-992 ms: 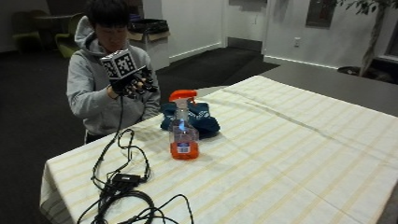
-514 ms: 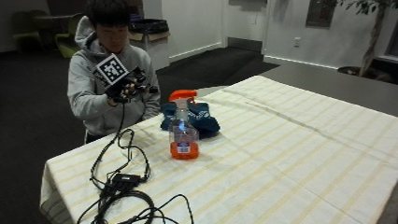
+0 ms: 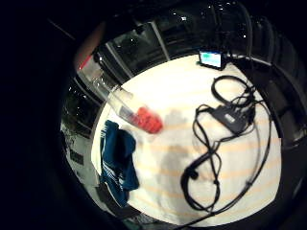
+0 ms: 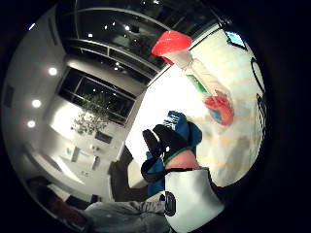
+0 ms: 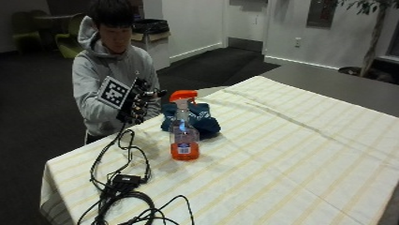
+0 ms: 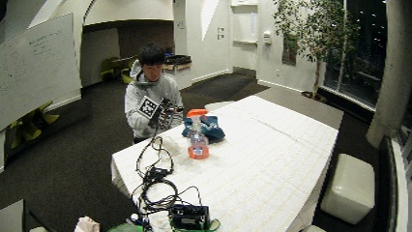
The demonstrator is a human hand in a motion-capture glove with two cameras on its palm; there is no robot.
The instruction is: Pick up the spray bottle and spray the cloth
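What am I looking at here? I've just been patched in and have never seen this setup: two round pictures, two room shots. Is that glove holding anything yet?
There is no robot: a person stands at a table covered with a striped cloth and wears a black glove on the right hand. The two room pictures come from cameras beside the table, one wider. The two round pictures come from small cameras on the gloved palm, looking out at the table from above.

On the table stand a spray bottle with an orange head and orange liquid, a crumpled blue cloth right behind it, and loose black cables.

The hand is raised near the person's chest, beside the bottle, holding nothing. Whether its fingers are curled is unclear.
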